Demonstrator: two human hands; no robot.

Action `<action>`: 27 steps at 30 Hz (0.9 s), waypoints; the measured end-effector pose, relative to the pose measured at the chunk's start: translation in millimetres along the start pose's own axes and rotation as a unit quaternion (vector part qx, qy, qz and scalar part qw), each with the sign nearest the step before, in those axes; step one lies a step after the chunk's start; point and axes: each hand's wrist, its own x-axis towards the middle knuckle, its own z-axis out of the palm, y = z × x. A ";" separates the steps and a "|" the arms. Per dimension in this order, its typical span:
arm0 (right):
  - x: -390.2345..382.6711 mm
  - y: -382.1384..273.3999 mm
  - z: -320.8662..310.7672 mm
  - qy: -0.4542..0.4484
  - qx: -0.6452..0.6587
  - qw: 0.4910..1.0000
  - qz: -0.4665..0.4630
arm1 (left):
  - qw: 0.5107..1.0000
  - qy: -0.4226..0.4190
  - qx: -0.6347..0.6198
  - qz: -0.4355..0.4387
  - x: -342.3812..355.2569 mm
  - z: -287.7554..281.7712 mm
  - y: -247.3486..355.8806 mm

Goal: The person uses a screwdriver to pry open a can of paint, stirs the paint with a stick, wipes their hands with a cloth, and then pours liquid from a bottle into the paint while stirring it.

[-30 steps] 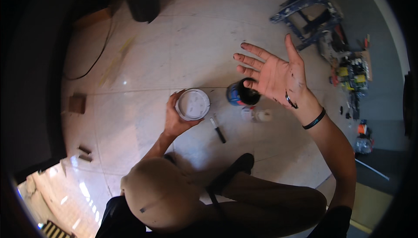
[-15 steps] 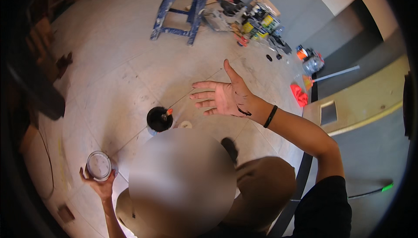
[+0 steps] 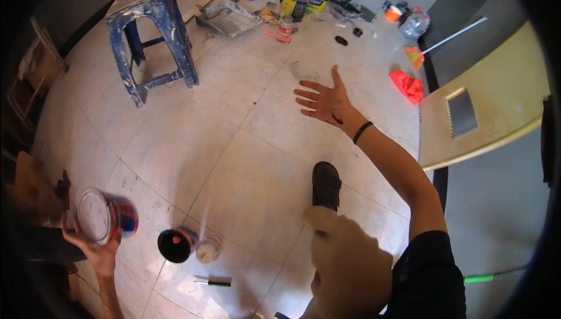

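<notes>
My left hand (image 3: 97,253) grips a paint can (image 3: 124,216) from below and the side at the far left. The can is tilted, its pale closed lid facing up toward me, with a dark blue and red body. My right hand (image 3: 324,101) is stretched out over the floor, palm showing, fingers spread, holding nothing. Dark smears mark its palm. Between my hands, on the tiles, stands an open can (image 3: 175,245) with a black inside and something orange in it. Touching or close beside it is a small clear bottle (image 3: 208,249). A screwdriver (image 3: 217,284) lies nearer to me.
A paint-spattered blue stool (image 3: 153,38) stands at the far left. Behind it are a paint tray (image 3: 229,18), paint cans (image 3: 294,6) and bottles. A broom (image 3: 416,56), a red cloth (image 3: 407,87) and a yellow door panel (image 3: 497,106) line the right side.
The view has shifted, bringing the stool and tray in more fully. A blurred pale round shape in front of me is gone, baring my shoe and the screwdriver. My left hand still holds the can.
</notes>
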 end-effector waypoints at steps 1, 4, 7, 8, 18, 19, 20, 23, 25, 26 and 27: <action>15.7 -6.7 -17.4 0.011 0.062 0.998 -0.026 | 1.000 -0.015 0.006 0.024 24.3 30.1 17.2; 53.3 -22.4 -74.5 -0.006 0.108 0.994 -0.013 | 0.999 -0.039 0.036 0.006 70.8 149.9 56.4; 91.5 -29.6 -110.5 -0.010 0.116 0.993 0.038 | 0.988 -0.053 -0.110 -0.098 95.4 269.0 82.3; 101.1 -36.6 -131.9 0.041 0.045 0.996 0.060 | 0.989 -0.065 -0.096 -0.094 103.8 311.7 91.0; 176.1 -20.2 -113.4 -0.083 -0.504 0.806 -0.300 | 0.988 -0.108 -0.052 -0.095 117.3 574.7 128.7; 184.6 -17.2 -117.9 -0.095 -0.507 0.808 -0.285 | 0.980 -0.150 -0.041 -0.120 123.2 592.1 135.9; 194.3 -12.9 -118.6 -0.092 -0.494 0.811 -0.298 | 0.971 -0.187 -0.016 -0.151 127.5 596.6 146.9; 229.9 -28.6 -103.6 -0.039 -0.470 0.817 -0.332 | 0.943 -0.219 -0.033 -0.247 119.2 618.6 157.3; 261.2 -65.1 -60.7 -0.019 -0.485 0.778 -0.400 | 0.960 -0.204 -0.070 -0.181 99.9 623.0 143.4; 278.2 -80.3 -41.3 -0.022 -0.481 0.753 -0.448 | 0.946 -0.247 -0.056 -0.202 96.0 621.8 143.2; 292.8 -96.4 -11.6 -0.061 -0.464 0.725 -0.505 | 0.946 -0.232 -0.059 -0.219 88.6 618.9 138.7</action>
